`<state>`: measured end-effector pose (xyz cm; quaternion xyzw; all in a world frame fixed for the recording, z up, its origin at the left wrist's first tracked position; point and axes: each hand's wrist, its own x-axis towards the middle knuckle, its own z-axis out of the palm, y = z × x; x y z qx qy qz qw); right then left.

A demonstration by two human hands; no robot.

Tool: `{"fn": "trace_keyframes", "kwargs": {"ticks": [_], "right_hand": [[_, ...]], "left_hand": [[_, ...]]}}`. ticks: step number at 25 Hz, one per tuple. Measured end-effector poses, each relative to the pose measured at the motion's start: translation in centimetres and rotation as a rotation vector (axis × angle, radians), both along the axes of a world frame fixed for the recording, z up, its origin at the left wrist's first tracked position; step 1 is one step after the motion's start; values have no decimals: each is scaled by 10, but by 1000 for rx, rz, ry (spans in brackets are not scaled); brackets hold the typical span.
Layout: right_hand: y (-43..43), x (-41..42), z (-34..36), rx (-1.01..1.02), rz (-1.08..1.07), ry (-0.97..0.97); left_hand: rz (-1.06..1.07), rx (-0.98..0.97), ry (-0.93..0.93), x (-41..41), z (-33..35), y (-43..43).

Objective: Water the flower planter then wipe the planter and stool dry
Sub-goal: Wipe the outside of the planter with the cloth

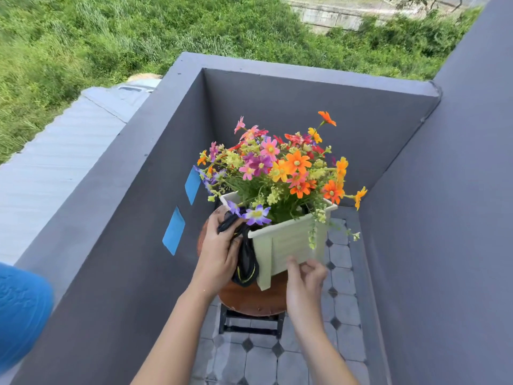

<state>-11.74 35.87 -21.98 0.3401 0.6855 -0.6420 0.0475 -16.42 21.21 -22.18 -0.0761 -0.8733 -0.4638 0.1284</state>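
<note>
Grey balcony walls (277, 107) and tiled floor (261, 362) enclose a round wooden stool (249, 300), on which the pale green planter (288, 240) of mixed flowers (277, 168) is seen, apparently tipped toward the right. At the planter's left wall a dark cloth (245, 262) is clenched in the left hand (219, 254), while the planter's near lower edge is pinched by the right hand (304, 284). The planter is judged light, stiff, likely slick when wet, so hold is best taken at rim or base, not the soft blooms.
</note>
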Motion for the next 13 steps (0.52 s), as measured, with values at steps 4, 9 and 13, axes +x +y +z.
{"fn": "trace_keyframes", "kwargs": {"ticks": [4,9,13], "right_hand": [[-10,-26,5,-224,-10,-53],[4,-48,23,-224,109,-303],[16,-60,43,-227,142,-184]], "left_hand": [[-15,-15,38,6,15,17],[-63,-28,-14,16,31,46],[26,122,-250,15,37,66]]}}
